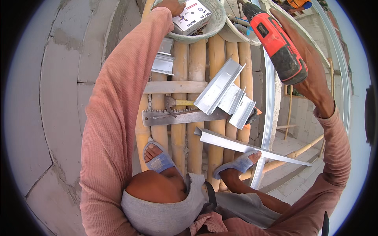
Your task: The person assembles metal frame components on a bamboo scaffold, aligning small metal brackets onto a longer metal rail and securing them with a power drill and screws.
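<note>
My right hand (313,67) is wrapped round a red and black cordless drill (277,45), raised at the upper right with its chuck toward the top. At the top edge, my left hand (171,5) is at the left side of a small white cardboard box (191,15). Its fingers look curled; what they pinch, if anything, is hidden. The box sits in a grey bucket (215,29), over small dark bits. Short silver metal channel pieces (220,88) lie stacked on the bamboo platform (180,135), overlapping a handsaw (157,118) and a claw hammer (183,102).
A second bucket (232,34) stands beside the first, with cables in it. A long metal angle strip (244,146) crosses near my right foot. More channel pieces (162,65) and a wooden slat (173,87) lie farther left. A block wall (59,98) rises left; bamboo poles (290,112) stand right.
</note>
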